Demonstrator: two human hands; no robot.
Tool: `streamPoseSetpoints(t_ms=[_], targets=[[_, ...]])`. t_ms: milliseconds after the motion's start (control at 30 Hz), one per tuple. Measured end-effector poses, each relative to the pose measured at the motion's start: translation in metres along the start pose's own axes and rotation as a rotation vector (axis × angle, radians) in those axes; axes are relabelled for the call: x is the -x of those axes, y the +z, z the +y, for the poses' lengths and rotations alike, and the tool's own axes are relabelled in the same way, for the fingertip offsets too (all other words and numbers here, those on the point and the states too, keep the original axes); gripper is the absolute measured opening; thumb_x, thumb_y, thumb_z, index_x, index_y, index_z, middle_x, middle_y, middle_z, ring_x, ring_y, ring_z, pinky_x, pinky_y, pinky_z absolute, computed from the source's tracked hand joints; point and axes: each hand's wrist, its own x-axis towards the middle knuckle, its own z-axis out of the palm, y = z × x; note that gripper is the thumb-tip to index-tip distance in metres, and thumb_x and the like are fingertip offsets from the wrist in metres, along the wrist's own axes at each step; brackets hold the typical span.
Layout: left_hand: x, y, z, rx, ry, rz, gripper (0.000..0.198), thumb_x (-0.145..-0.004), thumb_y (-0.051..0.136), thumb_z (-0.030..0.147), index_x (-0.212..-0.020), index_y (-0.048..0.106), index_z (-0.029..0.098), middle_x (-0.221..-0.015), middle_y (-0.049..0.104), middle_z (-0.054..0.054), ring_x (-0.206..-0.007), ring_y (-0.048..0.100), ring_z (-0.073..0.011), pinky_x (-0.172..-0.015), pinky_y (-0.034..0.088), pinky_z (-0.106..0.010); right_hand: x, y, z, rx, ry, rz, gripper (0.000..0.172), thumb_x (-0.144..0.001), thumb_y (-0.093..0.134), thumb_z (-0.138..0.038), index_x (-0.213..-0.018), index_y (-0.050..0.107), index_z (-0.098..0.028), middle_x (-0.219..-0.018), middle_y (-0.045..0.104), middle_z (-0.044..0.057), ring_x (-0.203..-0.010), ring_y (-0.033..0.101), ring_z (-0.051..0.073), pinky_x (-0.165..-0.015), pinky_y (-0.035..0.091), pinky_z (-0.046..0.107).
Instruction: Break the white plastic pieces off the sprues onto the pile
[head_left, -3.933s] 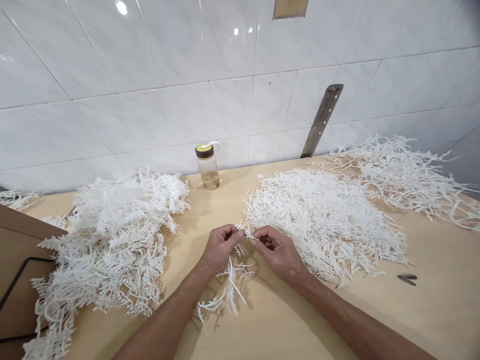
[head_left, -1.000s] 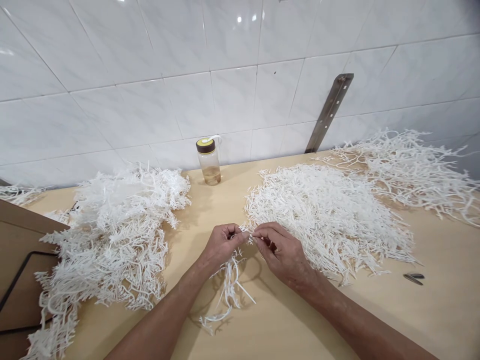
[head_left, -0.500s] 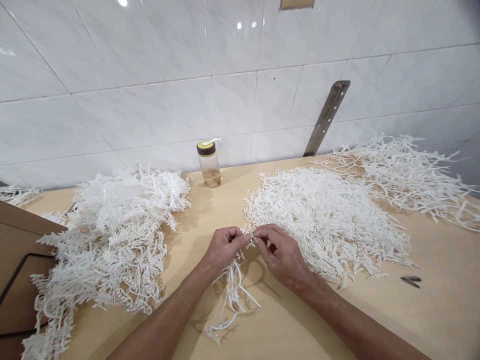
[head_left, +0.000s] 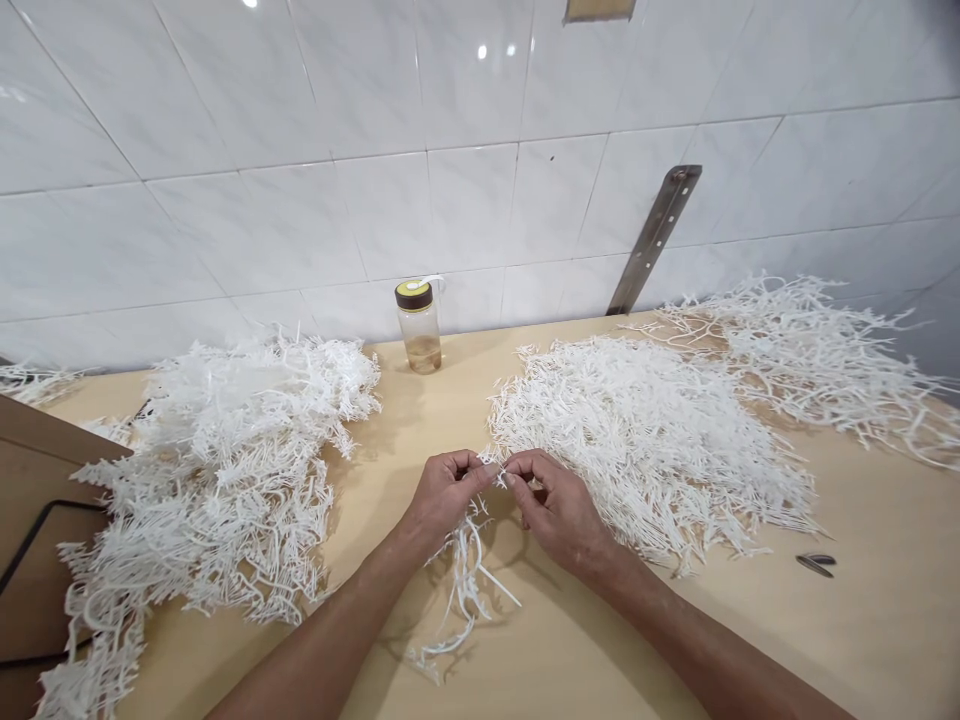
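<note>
Near the middle of the table, my left hand (head_left: 448, 492) pinches a small white branched plastic sprig (head_left: 501, 474) between thumb and fingers. My right hand (head_left: 553, 505) meets it there, thumb and forefinger closed on the sprig's right side. The fingertips of both hands almost touch and hide much of the piece. Below my left hand, several loose white branched strands (head_left: 466, 575) trail on the tabletop. Close beyond my right hand lies a broad heap of short white sprigs (head_left: 645, 440).
A tangled white pile (head_left: 247, 470) lies at left, beside a brown box (head_left: 45, 510). Longer white branches (head_left: 817, 360) spread at back right. A lidded bottle (head_left: 420, 328) stands near the tiled wall, a metal bracket (head_left: 654, 240) on it. Small dark snippers (head_left: 815, 565) lie at right.
Both hands stay at nearly the same spot. My right fingers have shifted slightly about the sprig, and the view has moved a little.
</note>
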Motion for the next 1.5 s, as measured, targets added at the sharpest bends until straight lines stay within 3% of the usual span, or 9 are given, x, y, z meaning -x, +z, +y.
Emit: streamPoseSetpoints(t_ms=[300,500,767,900,1300,1500], targets=[[-0.0027,-0.0019,-0.0029,0.001,-0.007,-0.017,0.045,-0.065,0.080,0.053,-0.062,0.057,0.015,-0.050,0.043,0.005,-0.047,0.036,-0.0070,-0.047,0.025,-0.021,0.0005,-0.0001,0.0003,-0.144,0.089,0.001,0.014,-0.093,0.056,-0.031,-0.091,0.063,-0.019,-0.095,0.063,0.006,-0.065,0.059,0.012,-0.046,0.049,0.021],[-0.0031,-0.0031,-0.0039,0.017,-0.010,-0.019,0.045,-0.065,0.079,0.054,-0.063,0.057,0.015,-0.049,0.040,0.006,-0.045,0.034,-0.0064,-0.046,0.024,-0.021,-0.0015,-0.0006,-0.0018,-0.193,0.072,-0.002,0.016,-0.091,0.059,-0.033,-0.098,0.067,-0.020,-0.100,0.064,0.008,-0.066,0.060,0.013,-0.042,0.050,0.020],[0.0003,-0.0001,0.0006,-0.023,0.011,-0.005,0.044,-0.065,0.079,0.054,-0.063,0.059,0.014,-0.051,0.043,0.005,-0.048,0.035,-0.0071,-0.047,0.026,-0.021,-0.0022,-0.0018,-0.0016,-0.223,0.153,-0.021,0.021,-0.091,0.059,-0.038,-0.090,0.067,-0.018,-0.098,0.063,0.008,-0.063,0.059,0.012,-0.042,0.050,0.020],[-0.0003,-0.0007,-0.0012,0.003,0.009,-0.002,0.042,-0.067,0.079,0.052,-0.064,0.059,0.015,-0.051,0.045,0.004,-0.048,0.038,-0.0077,-0.047,0.027,-0.022,-0.0018,-0.0017,-0.0035,-0.216,0.138,-0.032,0.020,-0.092,0.058,-0.038,-0.087,0.064,-0.019,-0.092,0.064,0.007,-0.062,0.059,0.013,-0.043,0.050,0.021],[-0.0024,-0.0018,-0.0047,0.013,0.016,-0.012,0.043,-0.067,0.078,0.053,-0.063,0.059,0.015,-0.053,0.048,0.003,-0.049,0.043,-0.0089,-0.049,0.031,-0.022,0.0016,0.0021,0.0045,-0.231,0.109,-0.054,0.015,-0.091,0.059,-0.034,-0.093,0.063,-0.020,-0.100,0.063,0.007,-0.064,0.056,0.012,-0.049,0.051,0.023],[-0.0001,0.0027,-0.0030,-0.021,0.013,0.020,0.042,-0.066,0.078,0.052,-0.063,0.058,0.015,-0.053,0.046,0.004,-0.049,0.039,-0.0079,-0.048,0.028,-0.021,0.0036,0.0031,-0.0006,-0.282,0.214,-0.132,0.016,-0.092,0.055,-0.036,-0.088,0.055,-0.021,-0.074,0.056,-0.002,-0.050,0.050,0.010,-0.044,0.046,0.023]])
